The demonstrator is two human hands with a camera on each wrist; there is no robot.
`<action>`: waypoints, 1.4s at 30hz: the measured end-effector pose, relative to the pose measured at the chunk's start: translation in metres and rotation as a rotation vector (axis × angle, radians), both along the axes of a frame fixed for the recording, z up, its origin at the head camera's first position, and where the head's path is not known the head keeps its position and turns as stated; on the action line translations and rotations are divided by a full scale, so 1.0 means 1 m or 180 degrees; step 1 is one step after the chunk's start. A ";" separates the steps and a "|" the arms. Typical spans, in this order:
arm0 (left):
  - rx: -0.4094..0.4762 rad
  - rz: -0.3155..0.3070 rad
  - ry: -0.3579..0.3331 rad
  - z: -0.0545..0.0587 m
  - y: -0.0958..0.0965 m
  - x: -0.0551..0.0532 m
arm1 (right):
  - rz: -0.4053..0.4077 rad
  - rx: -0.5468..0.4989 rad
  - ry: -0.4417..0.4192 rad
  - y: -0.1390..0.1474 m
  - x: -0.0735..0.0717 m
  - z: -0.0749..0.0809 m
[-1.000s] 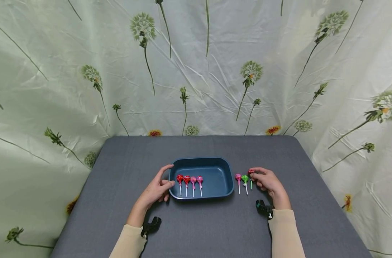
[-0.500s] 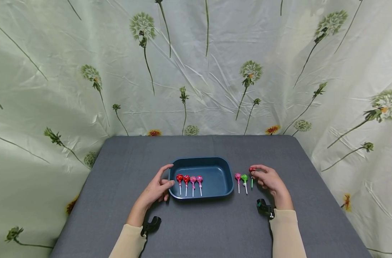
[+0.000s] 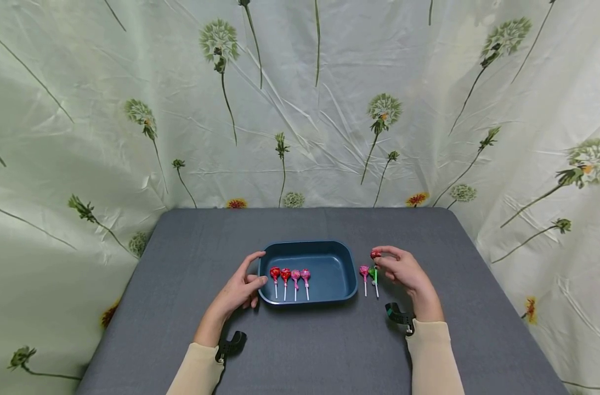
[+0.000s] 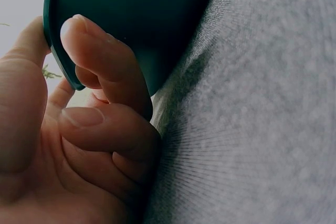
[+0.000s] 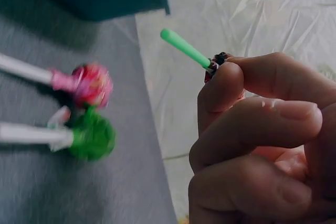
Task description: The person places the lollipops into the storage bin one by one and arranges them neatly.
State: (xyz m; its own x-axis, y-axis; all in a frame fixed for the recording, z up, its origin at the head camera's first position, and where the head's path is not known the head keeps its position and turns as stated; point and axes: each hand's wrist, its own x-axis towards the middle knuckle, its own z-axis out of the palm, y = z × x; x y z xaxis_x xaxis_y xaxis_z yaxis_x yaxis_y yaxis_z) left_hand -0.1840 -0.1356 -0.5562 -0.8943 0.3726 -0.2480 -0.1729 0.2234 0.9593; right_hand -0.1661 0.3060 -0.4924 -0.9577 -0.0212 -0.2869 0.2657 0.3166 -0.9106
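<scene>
My left hand (image 3: 241, 285) holds the left end of a blue tray (image 3: 332, 300), its thumb and index finger at the rim. In the left wrist view, other fingers (image 4: 113, 129) are bent outside the tray wall. Red and pink lollipops (image 3: 286, 276) stand out in a row in the tray's left half, sticks toward me. My right hand (image 3: 406, 274) pinches a red lollipop (image 3: 375, 254) by its wrapped head, above the table; its green stick (image 5: 184, 47) points away from the fingers. Below it lie a pink lollipop (image 3: 364, 270) and a green lollipop (image 5: 93, 137), side by side.
A grey cloth covers the table (image 3: 310, 351). Behind and at the sides hangs a pale curtain (image 3: 329, 126) with dandelion prints. Each wrist wears a black camera mount (image 3: 232, 344). The tray's right half shows bare floor.
My right hand has lifted the red lollipop from the right end of the row and carried it left, over the green one. My left hand and the tray stay put.
</scene>
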 end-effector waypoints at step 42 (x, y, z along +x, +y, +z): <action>0.0012 -0.0021 0.0014 -0.001 -0.001 0.000 | 0.0637 -0.0188 0.0053 -0.090 -0.004 0.009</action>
State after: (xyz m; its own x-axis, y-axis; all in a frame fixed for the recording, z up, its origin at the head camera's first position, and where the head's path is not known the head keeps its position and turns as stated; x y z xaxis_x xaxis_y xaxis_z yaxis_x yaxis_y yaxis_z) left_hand -0.1838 -0.1363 -0.5573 -0.8929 0.3792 -0.2426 -0.1672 0.2210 0.9608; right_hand -0.1703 0.2164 -0.4829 -0.9373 -0.2278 -0.2637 0.1878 0.3074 -0.9329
